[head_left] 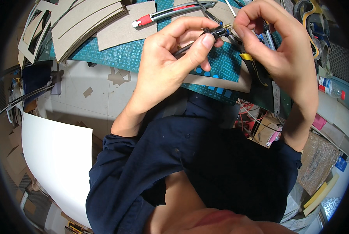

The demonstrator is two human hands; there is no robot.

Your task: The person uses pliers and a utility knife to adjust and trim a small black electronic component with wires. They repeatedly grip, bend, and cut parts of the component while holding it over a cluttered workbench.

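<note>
The left hand (164, 62) pinches a black, cylindrical, plastic-looking connector (217, 32), its bare brass-coloured tip (228, 26) suggesting unfinished work; the right hand (277, 50) curls just beside it, its grip unclear.

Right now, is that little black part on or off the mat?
Off: the left hand pinches the black part above the teal mat.

Floor (75, 84): pale, thin joint lines; brown cardboard scraps (88, 92) lie scattered on it.
Work surface: green gridded mat (89, 49) along its edge.
Left side: large white sheet (61, 163), above cluttered ground.
Right side: brown wrapped board (318, 163), yellow strip (321, 191) beside it.
Light: I note strong glare on the sheet, softer shadow across the floor.
</note>
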